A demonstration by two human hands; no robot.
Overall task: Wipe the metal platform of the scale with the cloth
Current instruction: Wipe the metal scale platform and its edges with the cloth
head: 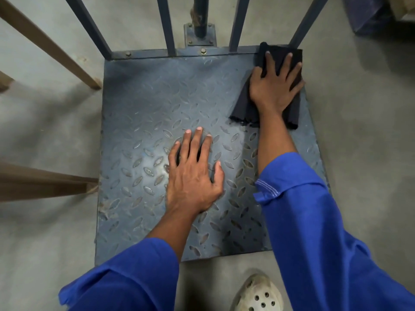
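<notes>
The scale's metal platform [143,113] is a blue-grey square of tread plate lying on the floor. A dark cloth [289,57] is spread over its far right corner. My right hand [272,86] presses flat on the cloth, fingers spread toward the back rail. My left hand [193,173] rests palm down on the bare plate near the middle, fingers apart, holding nothing. Both arms wear blue sleeves.
Blue metal bars [166,25] and a central post [201,16] rise from the platform's back edge. Wooden legs [45,43] stand on the concrete floor to the left. A light perforated shoe [258,292] sits at the near edge. A dark object [368,14] lies at top right.
</notes>
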